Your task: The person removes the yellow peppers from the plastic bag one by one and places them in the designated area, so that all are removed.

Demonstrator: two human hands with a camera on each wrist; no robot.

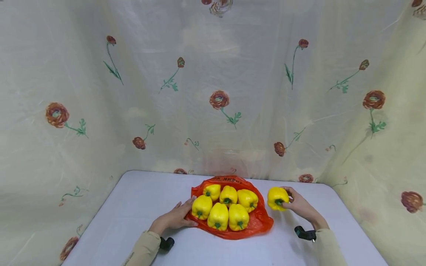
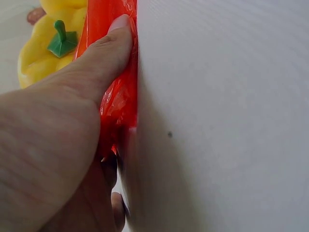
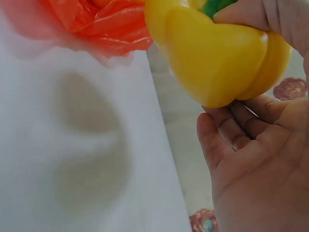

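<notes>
**Glossy, blocky yellow bell pepper (image 1: pixel 276 197) up off the smooth white surface (image 1: pixel 149 192), just right of the crinkled red plastic bag (image 1: pixel 261 223)**

Right hand (image 1: pixel 301 207) on the pepper, and it's a pinch rather than a fistful! Thumb beside the stubby green stem (image 1: pixel 279 202), the other fingers (image 3: pixel 227 126) bent against the opposite side, spread only as wide as the pepper's body, palm off the skin.

Over at the bag's left edge, the left hand (image 1: pixel 176 217): fingers fairly straight, thumb laid on the thin film, no pepper in that grasp. On the bag sit six more yellow bell peppers (image 1: pixel 218 217) in two rows of three.

How does it handle? Light, I'd judge, since fingertips alone carry it. Firm-walled too, with no dent showing under those fingers; real or moulded, I can't tell. That shine says slippery, so the grooves between the lobes and the shoulder by the stem look the best purchase, thumb one side, fingers opposite. Hanging it by the stem alone looks risky: short, and it could snap. A hard squeeze might bruise it, if real. The bag is the floppy one, apt to slide and crumple, so flat pressure on its rim suits it better than plucking.
</notes>
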